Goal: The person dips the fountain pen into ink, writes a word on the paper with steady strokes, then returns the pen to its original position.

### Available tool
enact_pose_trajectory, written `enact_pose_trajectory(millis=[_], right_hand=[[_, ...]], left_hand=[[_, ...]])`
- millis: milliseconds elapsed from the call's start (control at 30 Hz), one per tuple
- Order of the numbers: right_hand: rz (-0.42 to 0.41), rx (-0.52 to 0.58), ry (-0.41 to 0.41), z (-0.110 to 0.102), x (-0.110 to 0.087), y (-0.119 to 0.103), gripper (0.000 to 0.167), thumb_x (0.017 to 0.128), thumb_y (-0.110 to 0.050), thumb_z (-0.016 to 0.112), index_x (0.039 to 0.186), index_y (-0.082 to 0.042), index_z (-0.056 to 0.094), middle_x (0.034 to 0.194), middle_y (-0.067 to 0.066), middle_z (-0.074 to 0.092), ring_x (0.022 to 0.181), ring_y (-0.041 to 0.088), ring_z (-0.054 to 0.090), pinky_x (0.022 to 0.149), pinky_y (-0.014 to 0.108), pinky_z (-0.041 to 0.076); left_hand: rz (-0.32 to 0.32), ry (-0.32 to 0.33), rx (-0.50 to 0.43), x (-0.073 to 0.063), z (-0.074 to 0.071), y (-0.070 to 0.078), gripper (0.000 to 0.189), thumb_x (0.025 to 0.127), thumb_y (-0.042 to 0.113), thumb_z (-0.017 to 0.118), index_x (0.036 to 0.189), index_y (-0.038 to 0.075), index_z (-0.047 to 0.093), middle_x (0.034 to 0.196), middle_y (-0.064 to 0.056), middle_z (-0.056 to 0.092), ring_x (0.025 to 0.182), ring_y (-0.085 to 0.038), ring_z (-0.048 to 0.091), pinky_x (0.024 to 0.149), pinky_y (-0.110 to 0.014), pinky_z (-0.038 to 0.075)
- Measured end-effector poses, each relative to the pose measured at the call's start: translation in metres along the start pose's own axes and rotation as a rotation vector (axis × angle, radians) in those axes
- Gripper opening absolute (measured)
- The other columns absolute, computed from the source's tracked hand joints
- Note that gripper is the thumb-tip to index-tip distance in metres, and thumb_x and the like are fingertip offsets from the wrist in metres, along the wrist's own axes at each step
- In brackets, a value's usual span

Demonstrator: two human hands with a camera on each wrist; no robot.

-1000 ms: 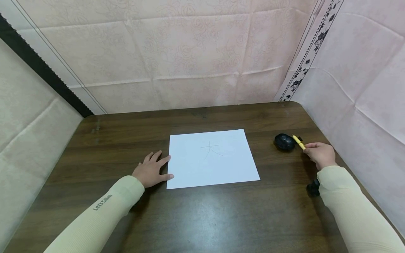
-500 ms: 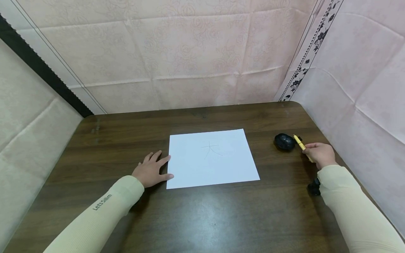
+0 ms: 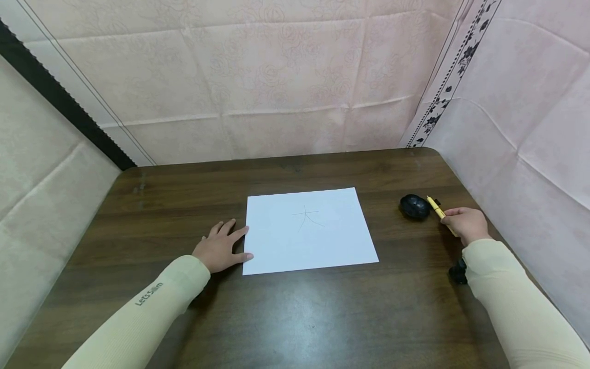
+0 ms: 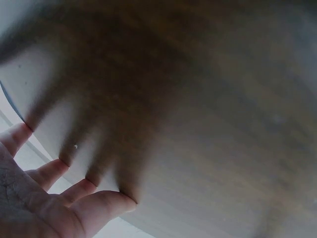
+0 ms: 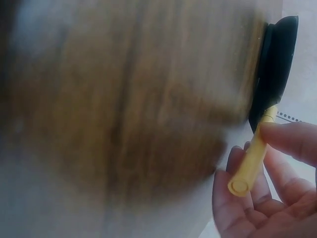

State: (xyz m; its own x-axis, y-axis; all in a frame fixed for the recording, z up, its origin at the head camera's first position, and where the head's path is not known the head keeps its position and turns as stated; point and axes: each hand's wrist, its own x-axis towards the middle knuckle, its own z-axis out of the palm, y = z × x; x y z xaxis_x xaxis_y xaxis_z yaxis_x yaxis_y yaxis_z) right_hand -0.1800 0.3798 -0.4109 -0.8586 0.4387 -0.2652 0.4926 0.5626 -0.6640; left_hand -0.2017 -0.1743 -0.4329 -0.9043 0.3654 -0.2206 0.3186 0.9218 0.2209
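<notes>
A white sheet of paper (image 3: pixel 341 246) lies on the brown table, with a few thin crossing and curved lines drawn on its upper half. My left hand (image 3: pixel 221 251) rests at its left edge with spread fingers, thumb and index tips on the paper. At the table's right side my right hand (image 3: pixel 467 225) pinches a yellow pen (image 3: pixel 435 206) with a dark clip between thumb and fingers. The pen's far end meets the side of a glossy black rounded object (image 3: pixel 414 207) in the head view. In the right wrist view the pen (image 5: pixel 252 161) overlaps the black object (image 5: pixel 277 62).
Patterned pale cloth (image 3: pixel 286 77) hangs behind the table (image 3: pixel 276 323) and on both sides. The table's right edge runs close beside my right hand. A small black device (image 3: pixel 458 272) sits under my right wrist.
The yellow pen has shifted slightly in my right hand, and its rear end now shows below the fingers. My left hand and the paper stay put.
</notes>
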Motion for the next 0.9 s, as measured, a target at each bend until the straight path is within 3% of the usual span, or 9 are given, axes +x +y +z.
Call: enact_pose_trajectory(millis=[267, 900], right_hand=[[-0.035, -0.023, 0.009, 0.0013, -0.0007, -0.0003, 0.037, 0.090, -0.013, 0.058, 0.119, 0.011, 0.058, 0.103, 0.023, 0.059, 0.075, 0.020, 0.051, 0.056, 0.030, 0.045], [-0.052, -0.042, 0.000, 0.0013, 0.0032, 0.0016, 0.037, 0.088, -0.013, 0.060, 0.117, 0.012, 0.059, 0.087, 0.014, 0.061, 0.067, 0.018, 0.053, 0.055, 0.032, 0.048]], left_hand=[[-0.001, 0.002, 0.004, 0.0003, -0.0003, 0.0000, 0.080, 0.087, 0.061, 0.059, 0.151, 0.020, 0.035, 0.156, -0.022, 0.023, 0.139, -0.050, 0.020, 0.097, -0.075, 0.028], [0.005, 0.011, 0.001, -0.0002, 0.0001, -0.0003, 0.079, 0.087, 0.061, 0.059, 0.151, 0.019, 0.036, 0.155, -0.022, 0.024, 0.139, -0.050, 0.021, 0.096, -0.075, 0.028]])
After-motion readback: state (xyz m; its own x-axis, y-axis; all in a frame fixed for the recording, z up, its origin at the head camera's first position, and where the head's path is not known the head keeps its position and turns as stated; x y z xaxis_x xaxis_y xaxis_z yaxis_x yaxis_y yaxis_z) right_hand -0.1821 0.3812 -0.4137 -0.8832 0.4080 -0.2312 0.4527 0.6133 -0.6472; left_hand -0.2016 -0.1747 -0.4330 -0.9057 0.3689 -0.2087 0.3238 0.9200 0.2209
